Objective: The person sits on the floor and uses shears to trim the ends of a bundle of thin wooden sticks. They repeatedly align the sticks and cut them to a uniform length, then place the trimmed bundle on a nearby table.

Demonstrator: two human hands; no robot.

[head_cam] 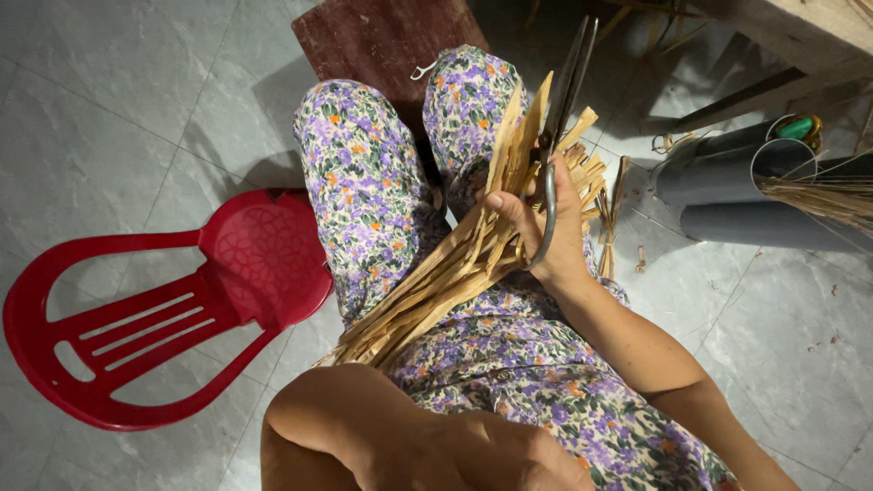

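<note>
My right hand (pixel 546 227) grips long metal scissors (pixel 566 91), fingers through the handle loop, blades pointing away from me. The same hand also clasps a bundle of flat tan straw strips (pixel 446 273) lying diagonally across my lap, which is covered in purple floral fabric (pixel 364 182). The strips' cut ends fan out beside the blades. My left arm and hand (pixel 473 450) fill the bottom of the view, close under the bundle's lower end. The fingers are hidden, so I cannot tell whether they hold anything.
A red plastic chair (pixel 155 318) lies tipped on the grey tiled floor at left. A dark red wooden stool (pixel 382 36) stands beyond my knees. Grey pipes (pixel 727 195) holding straw lie at right, under a wooden table (pixel 800 36). Straw scraps (pixel 614 227) litter the floor.
</note>
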